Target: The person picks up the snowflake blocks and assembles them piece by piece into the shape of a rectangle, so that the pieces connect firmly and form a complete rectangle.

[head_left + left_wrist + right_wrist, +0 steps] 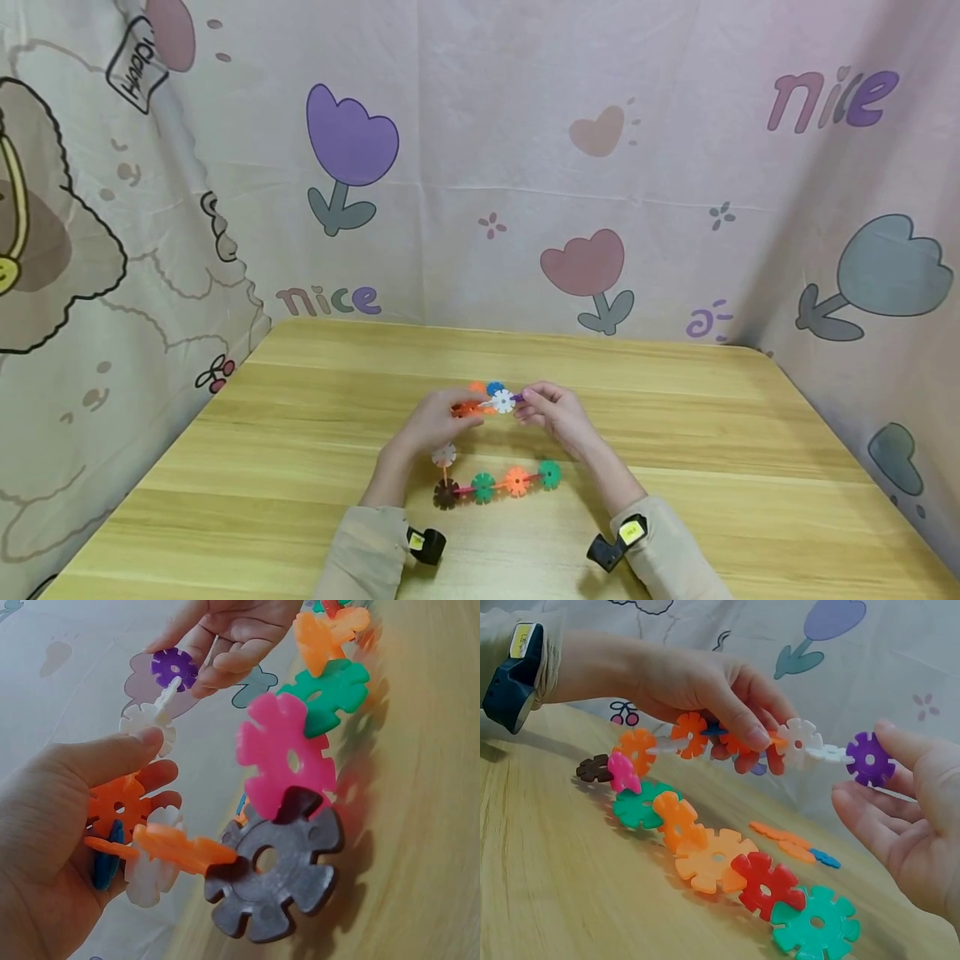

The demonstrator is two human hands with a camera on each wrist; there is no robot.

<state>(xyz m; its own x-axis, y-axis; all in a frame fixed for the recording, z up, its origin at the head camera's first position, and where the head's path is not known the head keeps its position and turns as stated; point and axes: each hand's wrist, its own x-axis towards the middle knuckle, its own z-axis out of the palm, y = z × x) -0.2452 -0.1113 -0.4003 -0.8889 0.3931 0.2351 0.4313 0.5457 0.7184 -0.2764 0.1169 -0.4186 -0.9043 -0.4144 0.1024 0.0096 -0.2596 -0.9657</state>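
Observation:
A chain of notched plastic discs runs from my left hand down and across the table. My left thumb and fingers grip its upper stretch, where orange discs and a blue one show. Past the thumb comes a white disc, then another white one seen edge-on. My right hand pinches a purple disc, whose rim meets that edge-on white disc. The lower stretch bends at a dark brown disc, then continues through pink, green, orange and red discs to a green end disc.
Behind the hands, loose orange discs and a blue disc lie on the wooden table. A printed cloth hangs along the table's back and sides. Each wrist wears a small black camera.

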